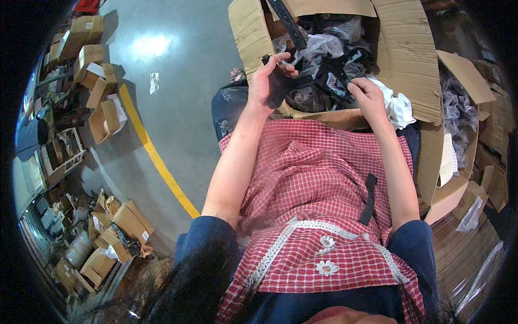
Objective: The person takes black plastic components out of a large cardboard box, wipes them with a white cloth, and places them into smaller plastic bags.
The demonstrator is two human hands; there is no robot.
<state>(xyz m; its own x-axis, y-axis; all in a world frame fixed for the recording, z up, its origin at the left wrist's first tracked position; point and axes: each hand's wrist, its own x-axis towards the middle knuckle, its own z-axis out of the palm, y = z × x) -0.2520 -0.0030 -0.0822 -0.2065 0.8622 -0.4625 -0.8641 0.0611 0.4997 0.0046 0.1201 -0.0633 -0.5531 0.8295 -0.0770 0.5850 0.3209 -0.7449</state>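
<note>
My left hand is raised over the near left side of an open cardboard box, its fingers curled round a black item whose kind I cannot make out. At the box's near right, my right hand has its thumb and fingers pinched together beside a black piece. What lies between those fingertips is too small to tell. Inside the box are crumpled clear plastic bags and dark items. A long black strip slants across the box's far left part.
White cloth hangs at the box's near right corner. Another open carton with plastic-wrapped things stands to the right. A black strap lies on my red checked apron. Cartons line the left, beyond a yellow floor line.
</note>
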